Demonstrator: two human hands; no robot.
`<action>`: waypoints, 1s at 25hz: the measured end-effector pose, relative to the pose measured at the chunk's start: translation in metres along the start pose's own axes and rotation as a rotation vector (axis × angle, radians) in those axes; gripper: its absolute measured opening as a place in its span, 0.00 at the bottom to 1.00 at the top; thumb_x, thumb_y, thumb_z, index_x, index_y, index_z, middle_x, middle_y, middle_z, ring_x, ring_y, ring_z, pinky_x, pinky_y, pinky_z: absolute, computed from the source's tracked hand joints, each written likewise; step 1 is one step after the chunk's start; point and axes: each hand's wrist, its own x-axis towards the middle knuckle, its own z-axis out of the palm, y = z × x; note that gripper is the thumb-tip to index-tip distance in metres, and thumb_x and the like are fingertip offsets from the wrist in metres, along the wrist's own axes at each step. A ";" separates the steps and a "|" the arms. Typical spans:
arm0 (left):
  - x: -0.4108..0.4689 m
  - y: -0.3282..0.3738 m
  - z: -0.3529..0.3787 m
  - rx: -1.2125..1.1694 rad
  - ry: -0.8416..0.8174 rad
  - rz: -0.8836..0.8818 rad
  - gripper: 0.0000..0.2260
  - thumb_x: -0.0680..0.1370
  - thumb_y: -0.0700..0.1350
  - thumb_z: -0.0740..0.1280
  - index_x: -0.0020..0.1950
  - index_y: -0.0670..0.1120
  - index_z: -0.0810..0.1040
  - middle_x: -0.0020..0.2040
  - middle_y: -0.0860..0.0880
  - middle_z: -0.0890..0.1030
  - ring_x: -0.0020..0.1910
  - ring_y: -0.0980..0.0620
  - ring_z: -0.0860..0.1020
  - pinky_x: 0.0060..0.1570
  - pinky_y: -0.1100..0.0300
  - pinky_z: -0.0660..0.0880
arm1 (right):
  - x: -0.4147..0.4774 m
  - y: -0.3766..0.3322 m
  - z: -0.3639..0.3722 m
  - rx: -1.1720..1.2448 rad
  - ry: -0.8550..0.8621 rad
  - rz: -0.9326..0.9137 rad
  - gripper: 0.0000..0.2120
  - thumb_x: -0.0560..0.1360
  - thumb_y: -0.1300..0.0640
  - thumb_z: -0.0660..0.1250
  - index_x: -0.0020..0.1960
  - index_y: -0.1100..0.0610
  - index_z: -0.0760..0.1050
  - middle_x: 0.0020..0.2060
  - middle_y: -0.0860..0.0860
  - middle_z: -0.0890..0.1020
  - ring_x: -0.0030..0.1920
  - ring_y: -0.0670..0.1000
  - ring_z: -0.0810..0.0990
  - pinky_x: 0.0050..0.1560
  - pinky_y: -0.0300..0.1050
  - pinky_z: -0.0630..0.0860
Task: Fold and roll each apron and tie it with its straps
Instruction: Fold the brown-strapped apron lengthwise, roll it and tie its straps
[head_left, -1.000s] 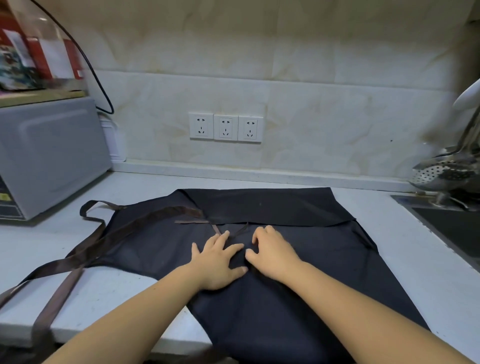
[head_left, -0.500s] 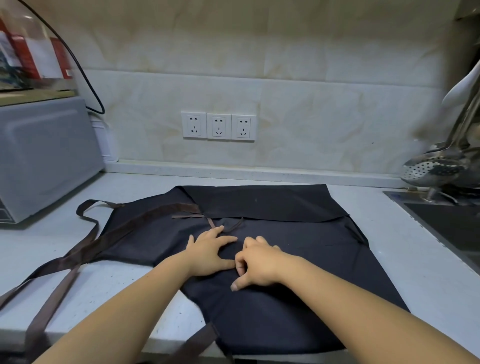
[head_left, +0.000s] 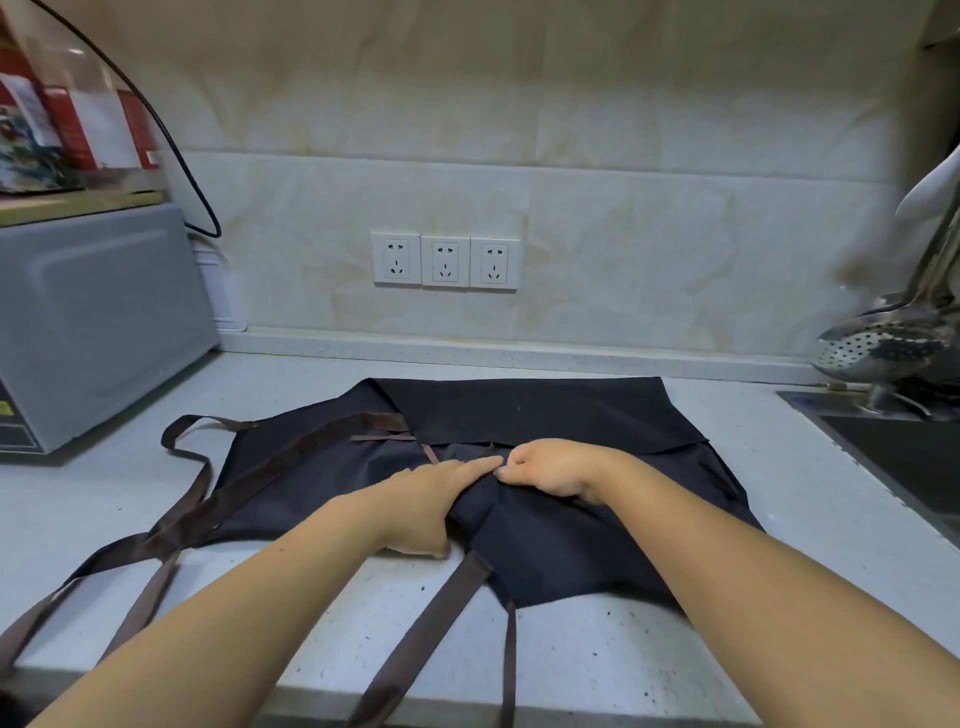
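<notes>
A dark navy apron (head_left: 571, 415) lies spread on the white countertop (head_left: 597, 665), its far part folded over. Brown straps (head_left: 192, 467) trail to the left, and two more brown straps (head_left: 431, 613) run from its near edge over the counter's front edge. My left hand (head_left: 431, 499) and my right hand (head_left: 550, 467) meet at the apron's middle. Both grip a bunched fold of the cloth, the left with its index finger stretched along the top and the right with curled fingers pinching.
A grey microwave (head_left: 93, 322) stands at the left with a black cable behind it. A dark sink (head_left: 904, 457) and a metal skimmer (head_left: 872, 348) are at the right. Three wall sockets (head_left: 445, 260) sit on the tiled backsplash.
My hands went from lying flat on the cloth to gripping it. The apron's near part has been drawn up onto the counter, baring the front edge and two straps.
</notes>
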 end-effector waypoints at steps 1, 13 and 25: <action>0.005 -0.001 0.005 -0.078 0.096 0.049 0.43 0.69 0.41 0.67 0.75 0.70 0.50 0.72 0.57 0.67 0.68 0.50 0.70 0.63 0.50 0.71 | 0.001 -0.001 0.000 0.011 0.010 0.002 0.14 0.80 0.47 0.60 0.51 0.57 0.76 0.52 0.53 0.79 0.54 0.52 0.77 0.58 0.46 0.72; 0.012 -0.009 -0.018 -0.940 0.135 -0.525 0.13 0.79 0.46 0.60 0.45 0.43 0.82 0.47 0.41 0.85 0.43 0.43 0.82 0.52 0.51 0.78 | -0.032 0.003 -0.060 0.173 -0.311 0.114 0.34 0.67 0.23 0.58 0.54 0.50 0.82 0.38 0.48 0.83 0.35 0.49 0.75 0.44 0.47 0.71; 0.006 -0.056 -0.010 -0.564 0.021 -0.494 0.08 0.75 0.41 0.71 0.53 0.49 0.80 0.45 0.52 0.80 0.44 0.51 0.79 0.37 0.57 0.80 | 0.032 0.017 -0.008 -0.893 0.709 0.106 0.17 0.79 0.50 0.58 0.67 0.47 0.69 0.69 0.55 0.69 0.74 0.62 0.55 0.69 0.74 0.40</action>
